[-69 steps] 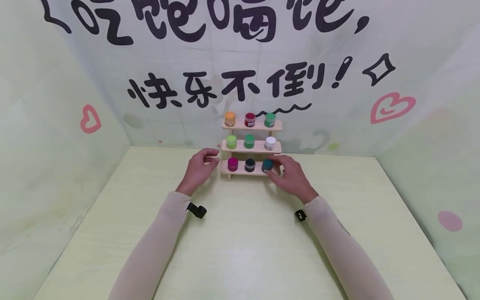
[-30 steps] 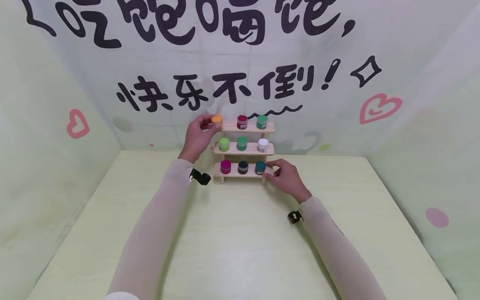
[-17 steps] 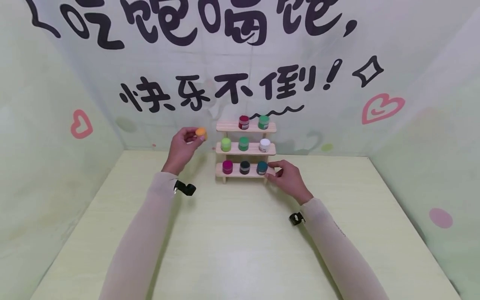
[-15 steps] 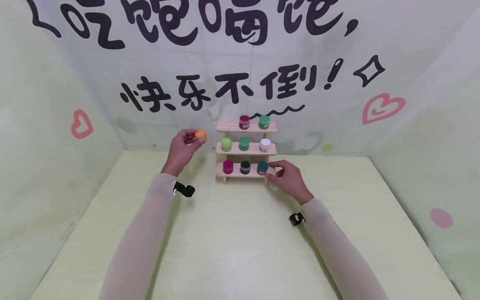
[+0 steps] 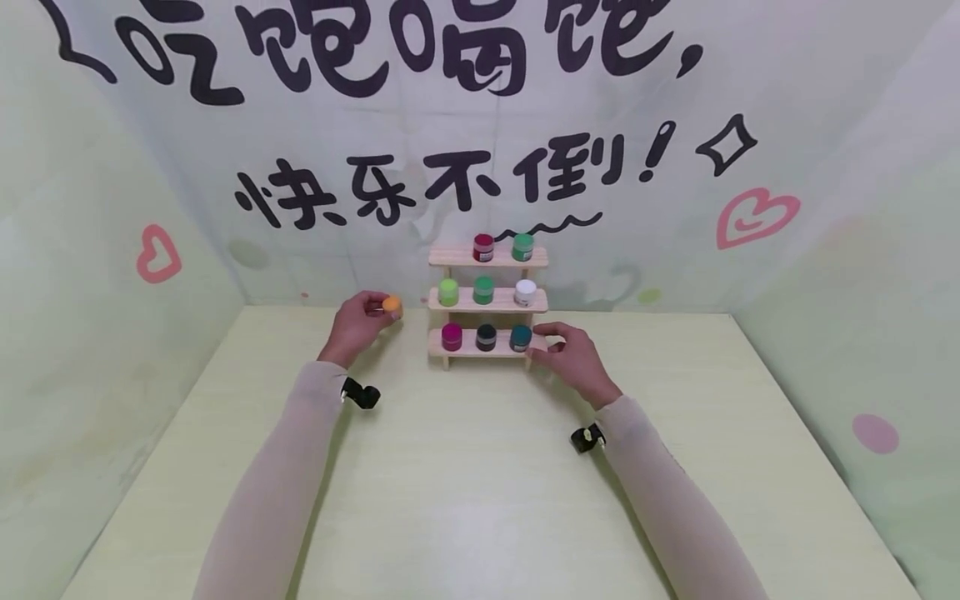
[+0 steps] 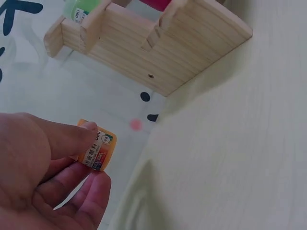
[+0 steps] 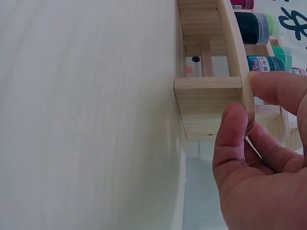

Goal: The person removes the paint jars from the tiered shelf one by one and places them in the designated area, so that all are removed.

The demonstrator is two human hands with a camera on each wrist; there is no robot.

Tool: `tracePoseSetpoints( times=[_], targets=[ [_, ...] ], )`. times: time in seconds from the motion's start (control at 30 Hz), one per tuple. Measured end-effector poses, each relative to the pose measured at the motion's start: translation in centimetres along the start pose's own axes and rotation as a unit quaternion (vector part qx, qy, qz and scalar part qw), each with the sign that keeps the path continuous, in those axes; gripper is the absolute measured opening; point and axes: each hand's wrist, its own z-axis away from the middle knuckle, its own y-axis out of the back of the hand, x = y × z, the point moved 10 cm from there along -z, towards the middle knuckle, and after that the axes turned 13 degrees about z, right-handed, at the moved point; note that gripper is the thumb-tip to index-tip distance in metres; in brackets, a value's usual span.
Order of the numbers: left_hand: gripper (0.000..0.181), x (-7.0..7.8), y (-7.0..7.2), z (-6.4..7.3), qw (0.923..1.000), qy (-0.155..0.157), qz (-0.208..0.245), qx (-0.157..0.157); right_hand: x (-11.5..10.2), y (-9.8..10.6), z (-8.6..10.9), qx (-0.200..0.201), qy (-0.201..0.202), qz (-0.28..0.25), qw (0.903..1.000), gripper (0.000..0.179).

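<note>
Pinching an orange jar [image 5: 392, 307] in the left grip [image 5: 354, 327], the wooden rack [image 5: 489, 307] in the right grip [image 5: 577, 358]

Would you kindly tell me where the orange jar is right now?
In the head view, the orange jar is off to the left of the wooden rack, pinched in the fingers of the left hand.

Large black characters [image 5: 484, 54] across the top of the head view, on the pale backdrop [image 5: 675, 100], read 吃饱喝饱, partly cut by the frame's edge; the line below [image 5: 459, 179] says 快乐不倒!, beside a star outline [image 5: 729, 144]. Labels on the orange jar [image 6: 102, 145], left of centre in the left wrist view, and teal jar [image 7: 268, 63], upper right in the right wrist view, are too small to read.
</note>
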Motion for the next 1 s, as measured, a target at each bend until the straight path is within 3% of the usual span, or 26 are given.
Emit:
tracePoseSetpoints(
  times=[0.13, 0.33, 0.57, 1.0],
  targets=[
    [0.050, -1.1, -0.2, 0.0, 0.9997, 0.018, -0.015, -0.004, 0.0, -0.2, 0.1, -0.007, -0.005, -0.007, 0.9999, 0.049],
    [0.048, -1.3, -0.3, 0.3, 0.9993, 0.013, -0.034, -0.006, 0.1, -0.1, 0.1, -0.012, -0.011, -0.015, 0.9997, 0.051],
    [0.051, -2.5, -0.2, 0.3, 0.9988, 0.011, -0.047, -0.007, 0.6, -0.3, 0.1, -0.017, -0.024, -0.025, 0.9993, 0.053],
    [0.050, -2.7, -0.2, 0.0, 0.9979, 0.016, -0.064, -0.002, 0.4, -0.2, 0.1, -0.016, -0.032, -0.023, 0.9991, 0.051]
  ],
)
